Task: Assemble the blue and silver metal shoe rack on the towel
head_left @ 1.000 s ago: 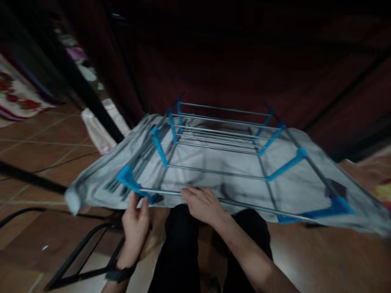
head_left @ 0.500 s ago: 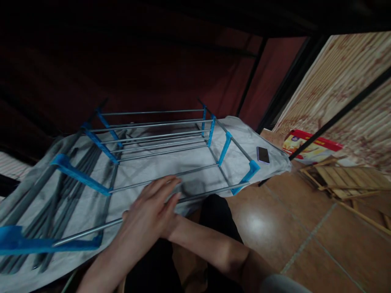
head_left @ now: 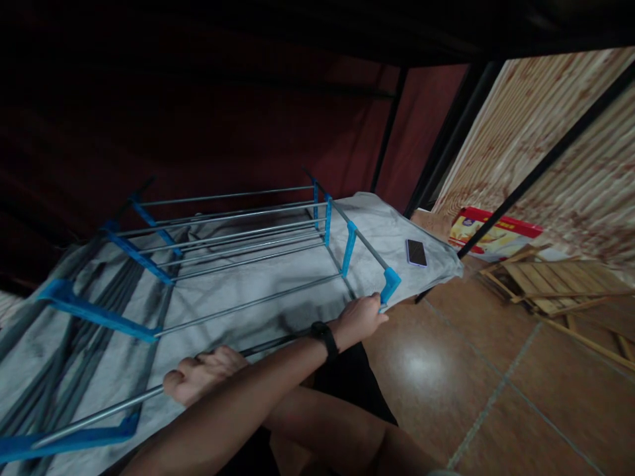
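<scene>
My arms are crossed. My left hand [head_left: 361,320], with a dark band on its wrist, reaches to the right end of the front metal tube [head_left: 102,415]. Its fingers are closed around the tube where it meets a blue plastic bracket [head_left: 391,284], hiding the bracket's lower part. Farther left, my right hand [head_left: 207,375] is wrapped around the same tube. The tube's left end lies against another blue bracket [head_left: 84,439]. Both belong to a rack frame of metal tubes [head_left: 248,305] and blue brackets [head_left: 106,316], lying on a grey cloth [head_left: 292,268].
Loose grey tubes [head_left: 74,370] lie in a bundle at the left. A phone [head_left: 416,252] rests on the cloth at the right. Beyond are a red and yellow box [head_left: 491,233], a folded wooden item [head_left: 560,284] and tiled floor [head_left: 446,390]. Dark posts [head_left: 546,162] stand around the cloth.
My left hand has moved right, from beside my right hand to the tube's right end. My right hand, formerly mostly hidden, now shows gripping the tube farther left. The view has shifted slightly.
</scene>
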Demonstrator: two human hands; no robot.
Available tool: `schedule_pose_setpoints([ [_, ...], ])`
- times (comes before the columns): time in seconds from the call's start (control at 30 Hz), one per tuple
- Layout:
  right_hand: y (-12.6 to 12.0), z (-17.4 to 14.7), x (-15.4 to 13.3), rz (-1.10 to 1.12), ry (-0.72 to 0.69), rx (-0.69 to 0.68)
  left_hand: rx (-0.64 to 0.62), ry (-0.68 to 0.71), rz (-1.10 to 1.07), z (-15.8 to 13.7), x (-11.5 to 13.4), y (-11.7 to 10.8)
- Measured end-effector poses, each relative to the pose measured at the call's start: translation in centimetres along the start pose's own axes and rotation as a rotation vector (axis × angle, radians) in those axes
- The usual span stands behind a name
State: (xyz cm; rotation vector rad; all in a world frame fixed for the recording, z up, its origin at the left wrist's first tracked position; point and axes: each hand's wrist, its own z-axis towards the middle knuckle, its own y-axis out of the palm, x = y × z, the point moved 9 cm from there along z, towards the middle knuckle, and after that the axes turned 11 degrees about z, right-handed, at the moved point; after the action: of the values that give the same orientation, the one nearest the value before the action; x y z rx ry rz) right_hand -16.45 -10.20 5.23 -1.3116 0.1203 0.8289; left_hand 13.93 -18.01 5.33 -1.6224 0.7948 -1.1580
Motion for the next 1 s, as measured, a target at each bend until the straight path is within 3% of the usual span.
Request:
schedule_pose_setpoints([
  [0.1,-1.0,-0.5,-1.3,-0.176,-0.199,0.055,0.001,-0.044,-0.007,0.5,-0.2,0.6],
  [0.2,-2.7,-3.1,-2.2,-0.145,-0.415,0.145,0.01,-0.038,0.018,0.5,-0.2,0.6],
  [0.27,-2.9,-6.2,-1.2,-0.082,-0.446,0.12,0.012,-0.044,0.039,0.5,-0.2,0.5],
  [0.37,-2.9,-12.4,4.1,0.093,-0.161,0.055,0.008,-0.063,0.059,0.5,-0.3,0.6],
  [0.43,-4.2,-17.8,7.8,0.126,-0.033,0.107,0.016,-0.071,0.068,0.5,-0.3,0.6],
  [0.53,-11.5,-27.4,15.8,0.357,0.402,0.667,0.024,-0.079,0.069,0.4,-0.3,0.5],
  [0.6,-16.0,-32.6,19.3,0.406,0.587,0.991,0.03,-0.076,0.059,0.4,-0.2,0.3],
  [0.63,-17.9,-33.8,20.3,0.442,0.623,1.082,0.034,-0.073,0.054,0.4,-0.2,0.2],
  [0.7,-20.5,-33.5,21.8,0.554,0.615,1.13,0.04,-0.065,0.048,0.4,0.0,-0.1],
  [0.77,-21.7,-31.1,22.7,0.675,0.574,1.076,0.036,-0.064,0.05,0.4,0.2,-0.3],
  [0.9,-21.5,-26.5,23.9,0.866,0.487,0.937,0.006,-0.099,0.072,0.6,0.0,-0.1],
  [1.0,-21.1,-26.0,24.7,0.878,0.468,0.891,0.039,-0.086,0.089,0.7,-0.1,-0.1],
])
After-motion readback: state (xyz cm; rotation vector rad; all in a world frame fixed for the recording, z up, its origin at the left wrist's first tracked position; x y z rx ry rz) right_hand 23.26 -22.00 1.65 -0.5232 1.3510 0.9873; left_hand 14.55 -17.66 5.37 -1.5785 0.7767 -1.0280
